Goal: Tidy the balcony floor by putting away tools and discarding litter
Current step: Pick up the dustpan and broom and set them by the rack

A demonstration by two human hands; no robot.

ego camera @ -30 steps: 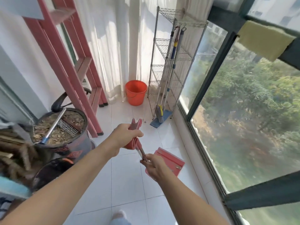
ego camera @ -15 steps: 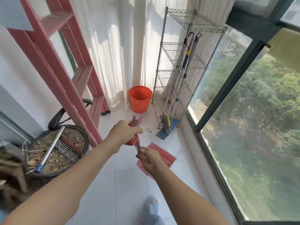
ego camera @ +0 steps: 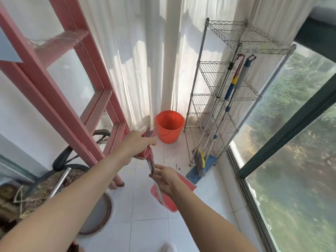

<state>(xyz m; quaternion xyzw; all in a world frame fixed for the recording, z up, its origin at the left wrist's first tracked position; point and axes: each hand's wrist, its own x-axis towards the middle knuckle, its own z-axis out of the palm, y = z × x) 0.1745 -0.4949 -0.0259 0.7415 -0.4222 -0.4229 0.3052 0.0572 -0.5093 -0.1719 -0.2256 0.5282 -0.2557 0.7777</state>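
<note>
In the head view the left hand [ego camera: 138,146] grips the light, stiff dustpan's [ego camera: 164,193] pink handle, best held there, while the right hand [ego camera: 164,179] pinches its metal shaft above the floor's [ego camera: 149,231] middle, nearer the orange bucket [ego camera: 170,126] than a second ago.

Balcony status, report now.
Left hand grips pink tool handle; right hand pinches its metal shaft. Pink dustpan beneath right hand. Debris ahead near orange bucket.
</note>
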